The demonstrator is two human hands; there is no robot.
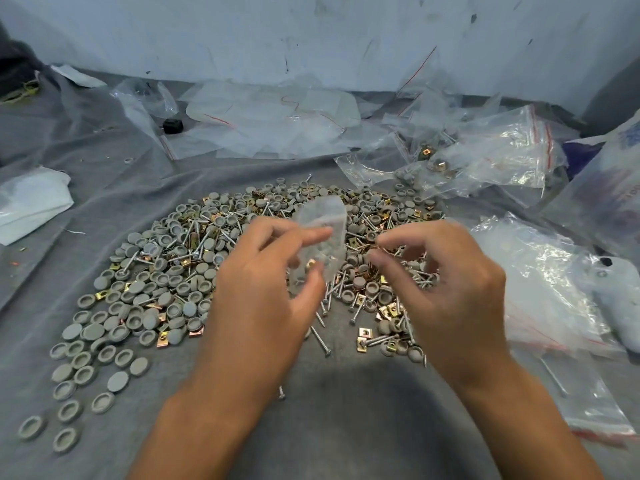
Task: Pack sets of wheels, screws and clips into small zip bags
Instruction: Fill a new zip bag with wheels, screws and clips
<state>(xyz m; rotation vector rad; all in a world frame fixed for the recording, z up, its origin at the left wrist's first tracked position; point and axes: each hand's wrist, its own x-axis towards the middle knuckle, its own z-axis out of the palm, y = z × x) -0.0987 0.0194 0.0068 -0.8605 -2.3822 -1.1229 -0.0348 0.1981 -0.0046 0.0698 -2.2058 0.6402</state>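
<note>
The left hand (263,289) pinches a small clear zip bag (320,242) w/ thumb and fingers, holding it up over the pile in the middle. A few small parts sit inside the bag.

The right hand (446,292) is just right of the bag, not touching it. Its thumb and finger are close together, but it's too blurry to tell if they hold a thing.

Under both hands, on the grey cloth (104,202), lies a big pile: grey round wheels (138,306), silver screws (320,339), gold clips (363,332).

More zip bags (502,157) lie far right, some w/ parts inside.
</note>
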